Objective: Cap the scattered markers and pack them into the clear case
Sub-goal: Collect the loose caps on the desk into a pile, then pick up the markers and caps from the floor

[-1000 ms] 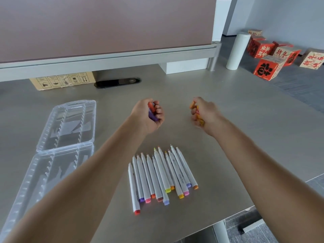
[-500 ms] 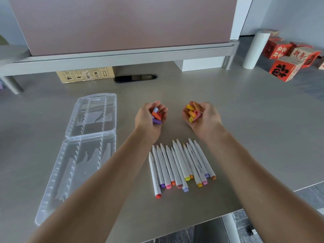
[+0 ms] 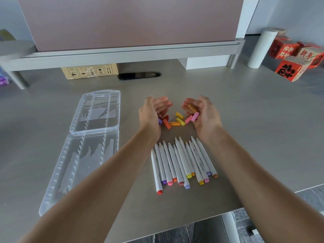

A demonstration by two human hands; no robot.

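Markers (image 3: 182, 162), slim white barrels, uncapped; stubby bright caps (image 3: 175, 121) beneath both hands' spread fingers (image 3: 163, 100).

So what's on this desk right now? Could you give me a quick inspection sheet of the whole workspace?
Surface: grey desk, near edge in view.
Job's things: markers, uncapped, lie side by side; loose caps lie on the desk between the hands; clear case lies open beside the left arm, no markers in it.
Clutter: cardboard box and white box under the shelf; white roll standing at the right.
Hands: left hand open, caps under it; right hand open, a brown cap and a pink cap on the fingers.
Cables: nothing seen; a dark grommet sits in the desk.
Surroundings: mauve partition; red printed boxes at right.
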